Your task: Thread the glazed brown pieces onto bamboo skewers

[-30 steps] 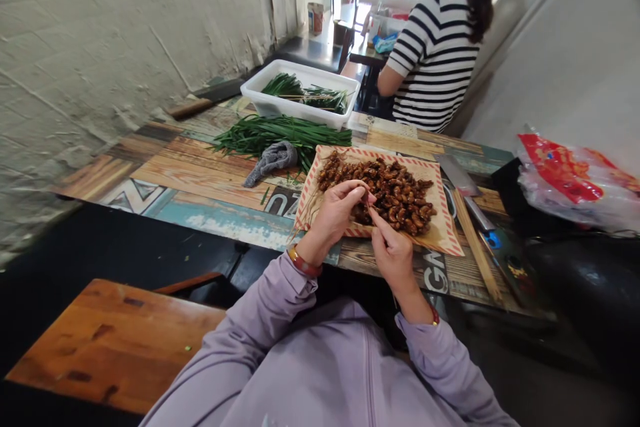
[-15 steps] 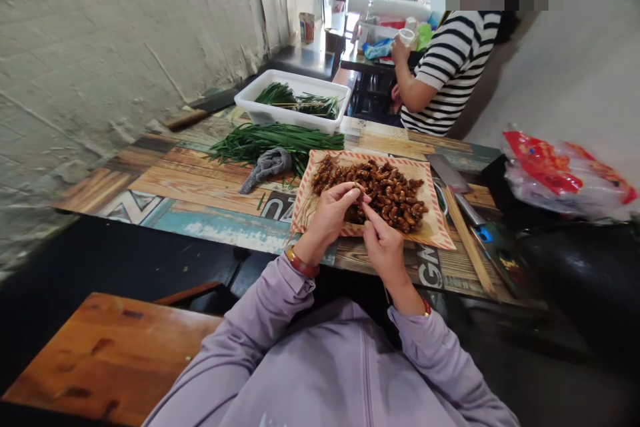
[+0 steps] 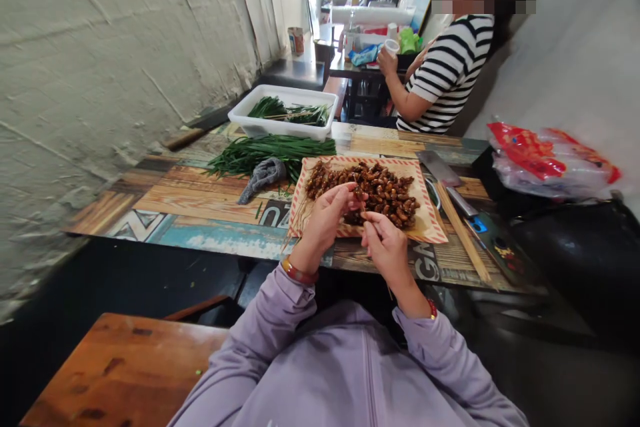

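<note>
"How is that small, glossy brown, oval piece (image 3: 358,193) looking to handle?"

"Light, I'm judging, and probably slippery, since its skin is shining as if coated. I'm expecting a firm shell with a soft inside, so hard pressing would be risking a split."

"Where should one be taking hold?"

"Around the plump middle, using the flats of the fingers rather than the nails."

"And the thin, pale wooden skewer (image 3: 390,292)?"

"Stiff but slender; holding near the tip should be giving better control and less bending."

"Where is the piece sitting relative to the fingers?"

"The left hand (image 3: 321,217) is pinching it at the very ends of its fingers, over the near side of the heap of glossy brown pieces (image 3: 393,193), which is resting on a tan paper sheet with a red-and-white striped border (image 3: 431,225). The right hand (image 3: 387,248) is gripping the skewer just beside it, nearer the body."

"Is the skewer's tip touching the piece?"

"The fingers are covering that, so I can't tell."
</note>
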A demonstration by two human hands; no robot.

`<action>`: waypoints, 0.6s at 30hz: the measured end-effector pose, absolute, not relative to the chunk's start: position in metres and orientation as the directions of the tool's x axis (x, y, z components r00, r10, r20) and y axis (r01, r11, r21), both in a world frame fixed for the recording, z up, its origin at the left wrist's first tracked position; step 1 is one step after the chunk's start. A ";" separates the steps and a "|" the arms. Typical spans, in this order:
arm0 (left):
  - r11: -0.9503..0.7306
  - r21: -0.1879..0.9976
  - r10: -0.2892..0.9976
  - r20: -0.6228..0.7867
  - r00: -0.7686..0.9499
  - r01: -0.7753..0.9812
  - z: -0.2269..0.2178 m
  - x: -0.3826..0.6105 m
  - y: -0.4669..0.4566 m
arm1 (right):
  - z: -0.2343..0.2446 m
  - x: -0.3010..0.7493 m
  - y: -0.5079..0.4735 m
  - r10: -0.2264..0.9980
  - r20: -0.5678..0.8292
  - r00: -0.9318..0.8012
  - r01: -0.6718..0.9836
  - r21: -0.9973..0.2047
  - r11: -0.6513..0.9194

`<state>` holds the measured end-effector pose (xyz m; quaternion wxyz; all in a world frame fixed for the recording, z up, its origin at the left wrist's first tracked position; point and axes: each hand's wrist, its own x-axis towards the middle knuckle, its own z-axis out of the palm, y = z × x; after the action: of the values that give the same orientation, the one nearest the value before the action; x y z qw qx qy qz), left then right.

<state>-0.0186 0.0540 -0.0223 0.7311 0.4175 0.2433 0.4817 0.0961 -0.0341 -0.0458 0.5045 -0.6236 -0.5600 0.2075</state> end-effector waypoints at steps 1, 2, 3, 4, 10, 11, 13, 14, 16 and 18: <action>0.181 0.857 0.911 0.038 0.410 -0.482 -0.019 -0.018 0.052 | -0.045 0.095 -0.035 0.909 0.307 0.283 0.485 -0.863 0.140; 0.179 0.866 0.916 0.027 0.401 -0.466 -0.016 -0.017 0.049 | -0.044 0.094 -0.035 0.910 0.307 0.277 0.481 -0.865 0.145; 0.180 0.868 0.919 0.019 0.393 -0.462 -0.014 -0.017 0.047 | -0.044 0.092 -0.035 0.912 0.309 0.269 0.475 -0.867 0.154; 0.182 0.869 0.920 0.014 0.391 -0.460 -0.012 -0.017 0.046 | -0.043 0.090 -0.035 0.913 0.310 0.264 0.467 -0.870 0.160; 0.169 0.865 0.932 0.016 0.363 -0.472 -0.006 -0.019 0.042 | -0.047 0.083 -0.040 0.914 0.314 0.258 0.406 -0.893 0.193; 0.163 0.863 0.940 0.011 0.340 -0.478 -0.006 -0.019 0.041 | -0.048 0.082 -0.041 0.911 0.323 0.256 0.409 -0.890 0.201; 0.158 0.860 0.953 -0.005 0.303 -0.485 -0.006 -0.019 0.040 | -0.050 0.081 -0.044 0.899 0.351 0.260 0.433 -0.875 0.217; 0.161 0.858 0.956 -0.013 0.292 -0.488 -0.007 -0.019 0.039 | -0.051 0.080 -0.046 0.891 0.369 0.265 0.451 -0.864 0.224; 0.171 0.851 0.958 -0.025 0.287 -0.497 -0.008 -0.017 0.036 | -0.053 0.079 -0.048 0.870 0.407 0.280 0.488 -0.840 0.236; 0.175 0.841 0.958 -0.025 0.286 -0.512 -0.010 -0.015 0.033 | -0.055 0.078 -0.050 0.849 0.440 0.294 0.517 -0.820 0.246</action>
<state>-0.0145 0.0331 -0.0096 0.7074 0.3774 0.2951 0.5196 0.0780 -0.0497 -0.0550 0.5417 -0.5947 -0.5740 0.1532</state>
